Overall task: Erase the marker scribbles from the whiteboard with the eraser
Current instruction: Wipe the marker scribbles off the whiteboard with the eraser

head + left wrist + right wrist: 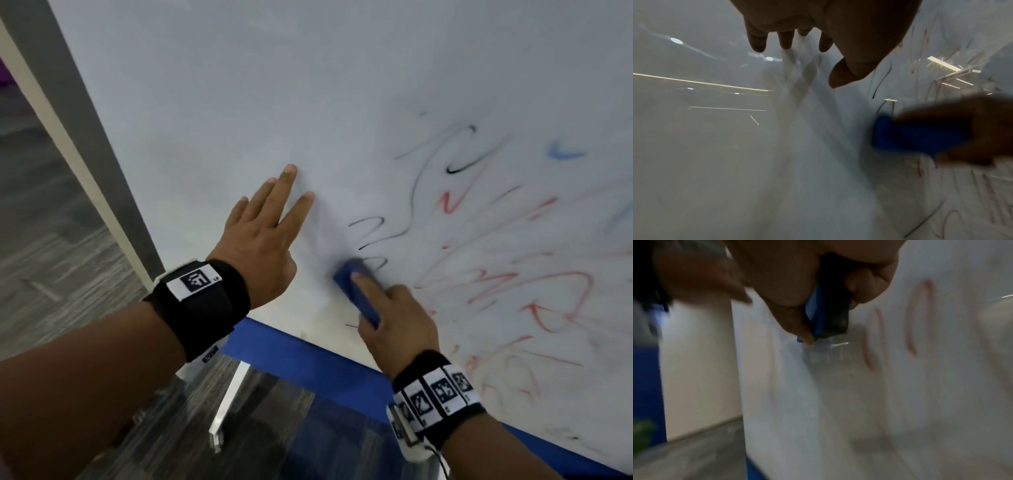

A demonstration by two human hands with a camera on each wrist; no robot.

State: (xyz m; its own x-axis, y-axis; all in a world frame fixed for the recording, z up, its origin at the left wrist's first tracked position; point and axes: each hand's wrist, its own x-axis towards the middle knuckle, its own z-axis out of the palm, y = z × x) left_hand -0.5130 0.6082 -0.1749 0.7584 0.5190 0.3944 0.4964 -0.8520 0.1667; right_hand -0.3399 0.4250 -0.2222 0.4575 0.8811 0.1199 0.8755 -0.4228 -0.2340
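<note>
I'm mid-wipe w/ the blue eraser (356, 291), low on the whiteboard (205, 102), just above its blue bottom edge (308, 349). To do this stroke well, I'd judge: keep the felt face flat on the board, press evenly, run overlapping passes across to the right into the marker scribbles (513, 274), not dabs. The black loops (373, 240) lie right at the eraser's top end, so those go first; the red marks (561, 308) and a blue tick (565, 152) sit further toward the right edge. Many lines there look faint or smeared, so probably a 2nd pass is needed. The left part of the board looks wiped, w/ only a grey haze.

Right hand (397, 322): fingers curled round the eraser, index finger (368, 286) stretched along its back, thumb on the lower side. In the right wrist view the thumb and a bent finger pinch the blue body w/ the dark felt (835, 321) turned to the board; contact itself is blurred, can't confirm it's fully flat.

Left hand (263, 236): fingers straight and spread, holding nothing, near the board left of the eraser, apart from it. The left wrist view shows a gap under the fingertips (758, 43), so can't tell if they touch. I'd keep it clear of the stroke path.
</note>
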